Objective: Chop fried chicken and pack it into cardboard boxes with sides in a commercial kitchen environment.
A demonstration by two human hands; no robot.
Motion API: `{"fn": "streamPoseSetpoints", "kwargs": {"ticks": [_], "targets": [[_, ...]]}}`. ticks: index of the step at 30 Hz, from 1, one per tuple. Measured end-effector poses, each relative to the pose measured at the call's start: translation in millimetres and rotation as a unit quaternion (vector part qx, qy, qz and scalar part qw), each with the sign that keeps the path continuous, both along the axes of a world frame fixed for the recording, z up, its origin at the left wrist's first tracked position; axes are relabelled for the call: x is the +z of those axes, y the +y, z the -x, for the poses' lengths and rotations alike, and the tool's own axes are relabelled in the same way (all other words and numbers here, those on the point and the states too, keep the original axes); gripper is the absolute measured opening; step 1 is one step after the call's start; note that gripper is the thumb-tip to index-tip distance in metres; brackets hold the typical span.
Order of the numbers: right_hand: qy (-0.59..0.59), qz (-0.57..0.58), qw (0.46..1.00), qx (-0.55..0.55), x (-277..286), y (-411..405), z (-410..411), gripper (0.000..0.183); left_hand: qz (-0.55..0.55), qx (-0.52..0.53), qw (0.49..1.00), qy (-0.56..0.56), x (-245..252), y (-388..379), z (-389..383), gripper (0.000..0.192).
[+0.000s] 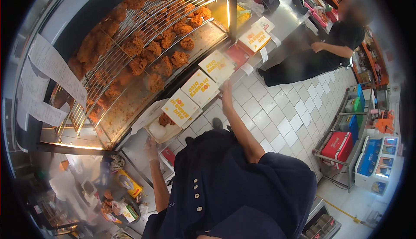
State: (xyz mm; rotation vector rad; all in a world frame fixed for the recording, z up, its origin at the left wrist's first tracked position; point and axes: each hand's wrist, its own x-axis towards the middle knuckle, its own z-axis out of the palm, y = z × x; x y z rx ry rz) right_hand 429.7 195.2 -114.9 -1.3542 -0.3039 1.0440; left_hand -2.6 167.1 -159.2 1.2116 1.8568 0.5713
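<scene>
A row of white cardboard meal boxes with yellow print runs along the counter edge before me. Nearest my left is an open box (157, 132) with a white wrapped mound and fried chicken (165, 119) in it, partly covered by a closed box (181, 108). Beyond lie another box (199, 88) and a third (217, 66). My left hand (151, 148), slightly blurred, is beside the near end of the open box. My right hand (227, 96) is stretched out flat along the outer side of the row, close to the third box; contact is hard to judge.
A lit warmer with wire racks (156, 40) of fried chicken (180, 58) borders the row. Paper receipts (58, 66) hang from it. A person (338, 40) stands at right on the tiled floor (269, 105). A cart with a red box (337, 146) stands behind.
</scene>
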Motion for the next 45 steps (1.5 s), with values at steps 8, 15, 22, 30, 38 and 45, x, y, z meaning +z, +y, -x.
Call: {"fn": "streamPoseSetpoints", "kwargs": {"ticks": [8, 15, 22, 30, 38, 45], "targets": [[0.0, -0.001, 1.0, -0.016, 17.9, 7.2, -25.4, 0.088, -0.002, 0.051, 0.996, -0.08, 25.0, -3.2, -50.8, 0.05], [-0.029, 0.009, 0.998, -0.046, 8.2, 11.0, -48.5, 0.081, 0.036, 0.028, 0.984, -0.169, 51.7, 1.6, -87.7, 0.064], [-0.03, 0.009, 0.998, -0.054, 8.2, 17.1, -66.5, 0.081, 0.022, -0.018, 0.991, -0.133, 23.3, 5.6, -91.9, 0.072], [-0.045, -0.024, 0.997, -0.06, 0.7, 24.2, -95.4, 0.08, 0.041, -0.004, 0.992, -0.123, 36.8, 5.7, -128.8, 0.074], [-0.044, -0.03, 0.996, -0.075, 0.1, 35.0, -126.4, 0.073, 0.058, -0.06, 0.991, -0.103, 58.4, 17.0, -168.0, 0.078], [-0.018, -0.037, 0.996, -0.084, 3.5, 47.6, -156.9, 0.073, 0.046, -0.075, 0.992, -0.093, 52.4, 22.7, -199.8, 0.078]]}}
